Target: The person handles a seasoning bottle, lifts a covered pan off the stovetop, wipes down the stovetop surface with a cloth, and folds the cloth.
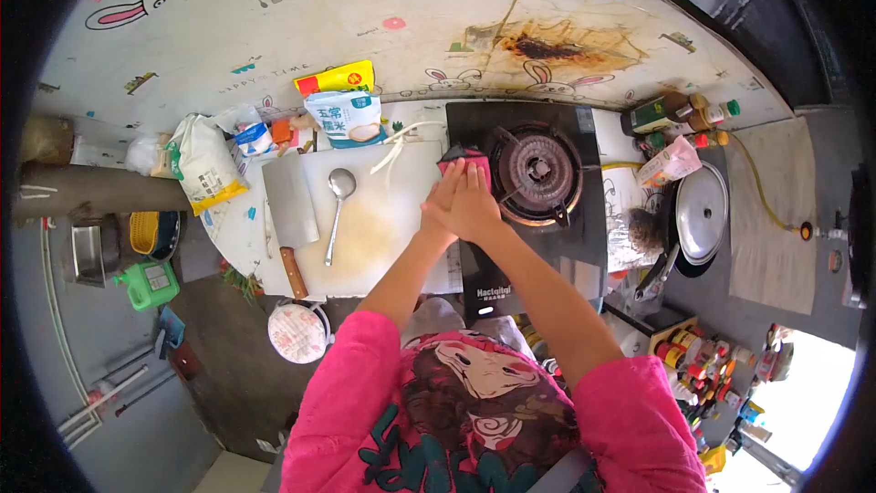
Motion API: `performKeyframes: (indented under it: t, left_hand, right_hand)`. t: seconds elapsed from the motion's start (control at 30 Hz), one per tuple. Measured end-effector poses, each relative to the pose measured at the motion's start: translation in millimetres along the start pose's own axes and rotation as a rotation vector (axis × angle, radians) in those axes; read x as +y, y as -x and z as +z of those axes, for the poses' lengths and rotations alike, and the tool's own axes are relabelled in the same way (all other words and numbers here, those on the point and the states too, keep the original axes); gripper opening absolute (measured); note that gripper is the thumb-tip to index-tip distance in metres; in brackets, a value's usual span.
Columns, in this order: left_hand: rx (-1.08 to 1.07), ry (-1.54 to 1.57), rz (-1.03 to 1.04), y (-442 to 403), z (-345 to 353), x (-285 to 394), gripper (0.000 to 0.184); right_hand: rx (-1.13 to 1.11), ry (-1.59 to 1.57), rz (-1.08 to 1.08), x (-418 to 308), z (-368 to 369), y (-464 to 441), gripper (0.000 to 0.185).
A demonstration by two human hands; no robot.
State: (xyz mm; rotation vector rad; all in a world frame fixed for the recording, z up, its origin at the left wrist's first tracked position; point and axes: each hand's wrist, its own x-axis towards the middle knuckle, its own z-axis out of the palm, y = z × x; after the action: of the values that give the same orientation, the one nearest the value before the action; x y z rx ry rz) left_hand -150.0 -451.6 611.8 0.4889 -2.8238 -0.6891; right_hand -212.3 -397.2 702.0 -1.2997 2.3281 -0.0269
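Observation:
A folded pink-and-black cloth [475, 158] lies on the left edge of the black gas stove [578, 256], beside the burner [540, 170]. My left hand [442, 206] and my right hand [475, 204] overlap, fingers pressed together and closed on the cloth; my palms hide its near part. To the left, on a white cutting board [422, 260], rests a metal spoon [339, 196] with its bowl away from me. A cleaver [289, 198] with a wooden handle lies along the board's left side. Pale strips [394, 153] lie at the board's far edge.
Bags of food, one blue and white [345, 119], stand along the wall. Right of the stove are sauce bottles [666, 113], a pink carton [668, 162] and a lidded pan [703, 210]. A white bucket [299, 331] stands below the counter's front left.

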Motion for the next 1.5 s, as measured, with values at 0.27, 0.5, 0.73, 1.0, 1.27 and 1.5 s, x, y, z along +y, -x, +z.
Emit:
performKeyframes:
  t: [0.27,0.5,0.73,1.0,1.27,1.5]
  left_hand:
    - [-0.012,0.037,0.071,84.8,-5.4,56.2,0.062]
    - [-0.11,0.152,0.156,132.3,6.9,96.6,0.062]
    - [-0.044,0.011,0.119,92.7,-17.6,59.7,0.058]
    - [0.025,-0.102,0.081,24.8,-34.3,5.5,0.058]
    - [0.276,0.208,-0.144,7.3,-51.2,-71.4,0.036]
    - [0.322,-0.194,-0.211,-46.9,-27.8,-113.7,0.033]
  right_hand:
    - [0.138,-0.014,-0.098,16.3,63.9,91.0,0.096]
    - [0.086,-0.202,-0.052,28.0,57.7,174.3,0.088]
    - [0.214,-0.009,-0.147,15.2,57.1,113.2,0.087]
    - [0.212,-0.151,-0.043,1.1,31.2,20.3,0.088]
    - [0.134,-0.057,0.093,4.9,23.1,-41.9,0.092]
    - [0.184,-0.058,0.072,1.4,19.8,-41.0,0.097]
